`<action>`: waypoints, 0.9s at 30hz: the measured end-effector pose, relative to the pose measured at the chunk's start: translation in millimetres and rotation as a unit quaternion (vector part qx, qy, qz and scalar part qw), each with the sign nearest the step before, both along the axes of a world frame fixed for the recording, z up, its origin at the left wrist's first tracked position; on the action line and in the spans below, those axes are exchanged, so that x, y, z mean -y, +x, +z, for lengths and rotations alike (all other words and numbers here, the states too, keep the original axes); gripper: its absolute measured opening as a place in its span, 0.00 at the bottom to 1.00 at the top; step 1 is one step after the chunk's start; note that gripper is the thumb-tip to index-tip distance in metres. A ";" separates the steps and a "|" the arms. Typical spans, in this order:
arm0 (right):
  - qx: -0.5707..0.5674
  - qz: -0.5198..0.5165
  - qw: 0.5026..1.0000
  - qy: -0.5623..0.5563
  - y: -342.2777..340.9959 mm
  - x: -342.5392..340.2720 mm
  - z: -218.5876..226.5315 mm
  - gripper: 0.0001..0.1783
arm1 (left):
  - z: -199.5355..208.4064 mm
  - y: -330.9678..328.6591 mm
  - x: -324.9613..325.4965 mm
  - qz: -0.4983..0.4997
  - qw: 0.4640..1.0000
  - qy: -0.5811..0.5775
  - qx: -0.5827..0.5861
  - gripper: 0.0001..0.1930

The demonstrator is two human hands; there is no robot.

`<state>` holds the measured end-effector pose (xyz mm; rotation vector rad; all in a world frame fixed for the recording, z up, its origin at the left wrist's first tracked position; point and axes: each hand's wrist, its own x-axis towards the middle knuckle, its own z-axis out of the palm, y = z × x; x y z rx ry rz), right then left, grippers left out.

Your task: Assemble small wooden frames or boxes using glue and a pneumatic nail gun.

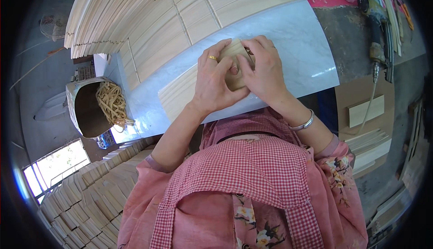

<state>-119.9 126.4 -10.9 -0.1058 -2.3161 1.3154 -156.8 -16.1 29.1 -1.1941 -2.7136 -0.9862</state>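
A small bundle of thin wooden slats (235, 68) sits just above the centre of the frame, on the pale marble-patterned tabletop (297, 37). Both hands are closed on it. The left hand (215, 79), with a gold ring on one finger, wraps the bundle's left side. The right hand (266, 66), with a silver bangle at the wrist, covers its right side and top. The thumbs meet over the bundle's face. Whether a rubber band is already around it cannot be told, since the fingers hide that part.

Just left of the bundle, more loose slats (178, 96) lie flat in a fanned row on the tabletop. Long rows of stacked slats (149, 18) fill the upper left of the frame. At the left edge, an open container (83, 107) holds a tangle of tan rubber bands (112, 104). Tied bundles (94, 195) are piled at the lower left. A power tool (376, 32) lies at the upper right.

To do this well, it seems best to keep the slat ends flush and squeeze evenly from both sides, so that none slides out of line. Pressing the bundle against the tabletop would likely help square it.
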 end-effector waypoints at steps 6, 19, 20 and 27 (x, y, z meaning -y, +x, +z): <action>0.007 -0.037 0.998 0.044 -0.8 9.1 4.0 0.13 | -3.2 -2.3 -2.6 0.004 1.000 0.006 0.021 0.23; 0.072 0.094 0.993 0.016 45.1 -48.4 22.1 0.08 | -3.1 -0.5 2.1 0.006 1.000 -0.025 0.003 0.23; 0.076 0.102 0.990 0.054 48.6 -47.3 22.7 0.07 | -2.3 -0.9 1.7 0.000 1.000 -0.030 0.001 0.24; 0.031 0.143 0.963 0.226 51.0 -44.6 20.5 0.02 | -4.1 -2.1 3.0 -0.022 1.000 -0.016 0.011 0.24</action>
